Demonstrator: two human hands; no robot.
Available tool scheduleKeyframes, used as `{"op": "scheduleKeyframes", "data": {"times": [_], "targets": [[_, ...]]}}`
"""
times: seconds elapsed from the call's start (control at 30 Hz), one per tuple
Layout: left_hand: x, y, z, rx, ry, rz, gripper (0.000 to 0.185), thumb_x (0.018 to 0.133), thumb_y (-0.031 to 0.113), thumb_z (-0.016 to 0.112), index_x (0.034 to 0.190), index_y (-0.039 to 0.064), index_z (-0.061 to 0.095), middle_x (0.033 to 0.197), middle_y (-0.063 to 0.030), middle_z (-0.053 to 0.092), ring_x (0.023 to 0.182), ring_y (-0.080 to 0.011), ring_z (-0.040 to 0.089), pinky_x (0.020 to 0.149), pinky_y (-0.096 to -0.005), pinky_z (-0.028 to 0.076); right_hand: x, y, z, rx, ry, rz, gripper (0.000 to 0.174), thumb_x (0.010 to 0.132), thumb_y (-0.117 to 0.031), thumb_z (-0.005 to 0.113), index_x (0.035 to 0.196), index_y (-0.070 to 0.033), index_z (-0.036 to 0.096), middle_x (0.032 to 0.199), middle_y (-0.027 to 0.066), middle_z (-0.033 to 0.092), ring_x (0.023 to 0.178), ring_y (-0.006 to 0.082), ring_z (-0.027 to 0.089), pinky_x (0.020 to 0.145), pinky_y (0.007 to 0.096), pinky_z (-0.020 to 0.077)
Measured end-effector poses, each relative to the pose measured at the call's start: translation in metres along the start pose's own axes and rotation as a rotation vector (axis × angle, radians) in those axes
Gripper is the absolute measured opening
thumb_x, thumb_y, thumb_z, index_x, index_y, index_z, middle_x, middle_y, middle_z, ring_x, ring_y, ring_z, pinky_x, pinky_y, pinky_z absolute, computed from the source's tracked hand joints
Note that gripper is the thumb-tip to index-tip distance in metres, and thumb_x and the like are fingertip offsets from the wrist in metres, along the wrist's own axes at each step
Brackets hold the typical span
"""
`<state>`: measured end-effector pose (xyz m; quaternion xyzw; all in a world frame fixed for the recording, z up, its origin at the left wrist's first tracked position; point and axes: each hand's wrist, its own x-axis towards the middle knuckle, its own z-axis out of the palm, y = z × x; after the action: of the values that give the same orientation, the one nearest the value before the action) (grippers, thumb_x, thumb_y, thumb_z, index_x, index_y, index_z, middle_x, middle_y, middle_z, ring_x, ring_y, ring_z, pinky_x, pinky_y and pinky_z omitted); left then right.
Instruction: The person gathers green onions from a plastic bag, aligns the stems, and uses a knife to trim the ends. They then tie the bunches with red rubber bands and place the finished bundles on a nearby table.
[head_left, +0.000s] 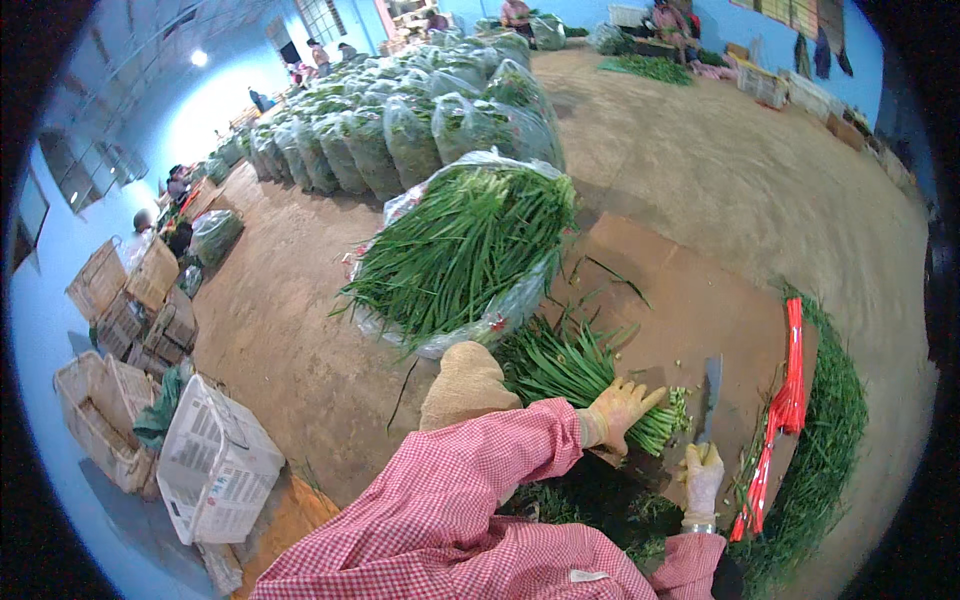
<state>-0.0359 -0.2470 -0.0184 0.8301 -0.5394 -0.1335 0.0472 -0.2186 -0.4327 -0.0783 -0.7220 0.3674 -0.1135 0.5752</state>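
Observation:
My gloved left hand (619, 414) presses on a bunch of green garlic chives (574, 367), its fingers spread over the stalks near their pale cut ends. The bunch lies on a brown cardboard sheet (675, 277), with small trimmed bits (680, 405) beside the stalk ends. In my gloved right hand (702, 480) is the handle of a knife (712, 390), its broad blade pointing away from me, apart from the stalks. A bundle of red plastic ties (787, 409) lies to the right of the knife.
A large open plastic bag of chives (465, 247) stands just ahead. Loose green trimmings (832, 442) are heaped along the cardboard's right edge. White plastic crates (217, 465) stand at left. Rows of filled bags (360, 142) and several people (667, 26) are farther back.

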Motion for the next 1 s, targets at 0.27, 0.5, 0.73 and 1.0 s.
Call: {"op": "scheduleKeyframes", "data": {"times": [0.27, 0.5, 0.73, 1.0], "targets": [[-0.006, -0.009, 0.021, 0.107, -0.004, -0.067, 0.127, 0.059, 0.030, 0.090, 0.161, 0.008, 0.017, 0.137, -0.0200, 0.055, 0.130, -0.0359, 0.051, 0.116, -0.0500, 0.032, 0.027, 0.028, -0.030, -0.641, 0.356, -0.109, 0.063, 0.083, -0.012, 0.077, 0.142, -0.008, 0.054, 0.127, 0.0157, 0.067, 0.113, 0.0344, 0.065, 0.097, 0.0422, 0.0505], [-0.009, -0.024, 0.026, -0.079, 0.173, 0.027, 0.114, 0.052, 0.022, 0.089, 0.151, 0.003, 0.035, 0.120, -0.0177, 0.061, 0.117, -0.0352, 0.058, 0.111, -0.0449, 0.038, 0.020, 0.011, -0.027, -0.915, 0.365, -0.084, 0.054, 0.077, -0.011, 0.081, 0.129, -0.009, 0.065, 0.117, 0.0130, 0.068, 0.106, 0.0351, 0.066, 0.090, 0.0422, 0.0531], [-0.049, -0.025, -0.069, -0.494, 0.412, 0.150, 0.116, 0.050, 0.027, 0.090, 0.149, 0.001, 0.036, 0.122, -0.0181, 0.062, 0.117, -0.0366, 0.059, 0.106, -0.0435, 0.045, 0.086, 0.025, 0.018, -0.400, 0.126, -0.680, 0.038, 0.095, -0.020, 0.061, 0.130, -0.004, 0.060, 0.118, 0.0144, 0.065, 0.100, 0.0281, 0.067, 0.084, 0.0406, 0.0569], [-0.146, -0.043, -0.097, -1.697, 0.282, 0.311, 0.098, 0.067, 0.007, 0.088, 0.152, 0.003, 0.039, 0.138, -0.0062, 0.059, 0.125, -0.0155, 0.054, 0.110, -0.0338, 0.041, 0.122, 0.032, 0.063, -0.967, 0.105, -0.707, 0.055, 0.090, -0.018, 0.063, 0.144, -0.010, 0.053, 0.147, 0.0121, 0.052, 0.142, 0.0369, 0.040, 0.117, 0.0501, 0.0322]]}}
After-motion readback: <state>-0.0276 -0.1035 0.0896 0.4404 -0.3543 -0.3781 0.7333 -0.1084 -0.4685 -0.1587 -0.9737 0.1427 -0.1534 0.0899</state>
